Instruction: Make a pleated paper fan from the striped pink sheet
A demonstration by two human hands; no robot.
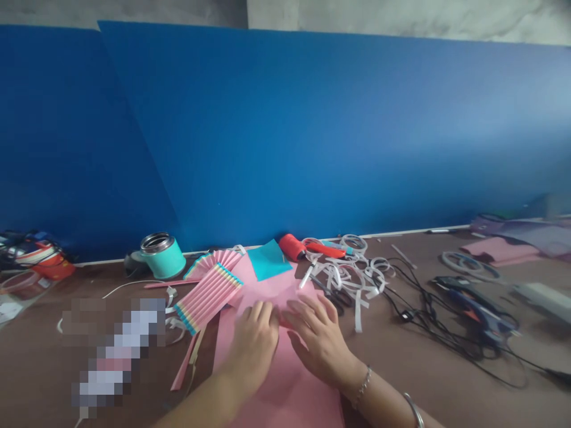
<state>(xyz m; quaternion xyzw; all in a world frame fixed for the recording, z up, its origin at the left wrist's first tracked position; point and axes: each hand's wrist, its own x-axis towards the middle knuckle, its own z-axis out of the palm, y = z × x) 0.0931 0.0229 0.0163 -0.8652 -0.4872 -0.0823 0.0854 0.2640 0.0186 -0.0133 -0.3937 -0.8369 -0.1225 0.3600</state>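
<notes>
A large sheet of pink paper (285, 386) lies on the table under both hands. On it my left hand (255, 339) has its fingers bent and pressed together, closed at the paper; its fingertips blur into the pink. Beside it, my right hand (319, 342) rests with fingers stretched out over the paper, thumb apart. Just beyond the fingers is a teal square of paper (267, 260). Left of the hands, a pleated pink fan with teal edges (209, 297) lies near a second folded fan (214, 263).
A turquoise cup (164, 257) stands back left near the blue partition (312, 131). Rightward are tangled white ribbon strips (357, 273), a red roll (292, 246), black cables (428, 315) and a blue glue gun (479, 315). A blurred-out long object (120, 351) lies left.
</notes>
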